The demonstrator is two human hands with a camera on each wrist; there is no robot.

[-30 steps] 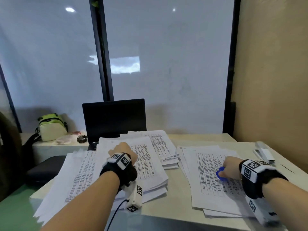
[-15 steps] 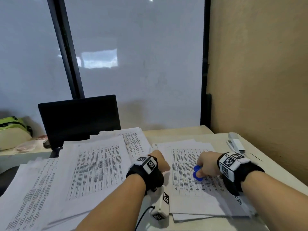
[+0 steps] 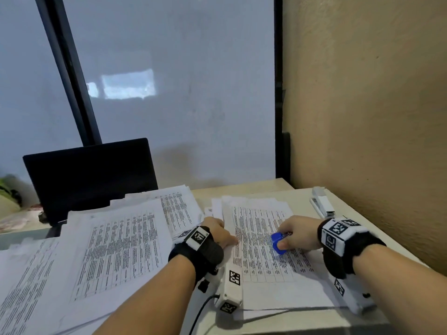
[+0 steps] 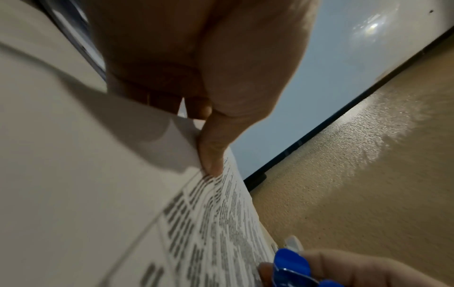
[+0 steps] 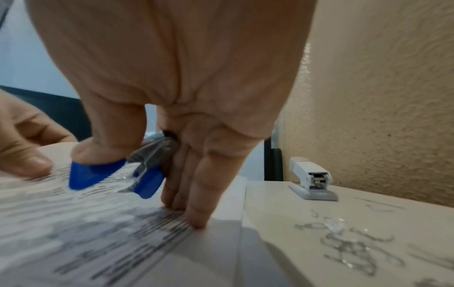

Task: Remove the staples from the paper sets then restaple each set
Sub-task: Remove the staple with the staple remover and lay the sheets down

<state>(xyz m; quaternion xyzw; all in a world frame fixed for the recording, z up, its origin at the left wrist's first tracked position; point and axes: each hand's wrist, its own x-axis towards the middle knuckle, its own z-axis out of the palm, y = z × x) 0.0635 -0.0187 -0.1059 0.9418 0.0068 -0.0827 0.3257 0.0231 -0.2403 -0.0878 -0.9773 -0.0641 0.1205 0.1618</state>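
Note:
A printed paper set (image 3: 263, 262) lies on top of the right-hand pile. My left hand (image 3: 219, 232) pinches its left edge; in the left wrist view the thumb (image 4: 211, 161) lies on the top sheet and the curled fingers sit behind the edge. My right hand (image 3: 291, 235) grips a blue staple remover (image 3: 278, 242) between thumb and fingers. Its other fingertips (image 5: 196, 219) rest on the paper set (image 5: 73, 233), and the staple remover (image 5: 98, 172) is low over the page. A white stapler (image 3: 323, 201) stands by the wall, apart from both hands.
More printed stacks (image 3: 116, 247) cover the left of the desk before a dark laptop (image 3: 92, 177). Loose pulled staples (image 5: 349, 246) lie on the bare desk right of the pile, near the stapler (image 5: 310, 178). A textured wall (image 3: 375, 117) closes the right side.
My left hand left the left stack and moved right to the edge of the right paper set. My right hand stayed on that set with the staple remover. The head view swung right.

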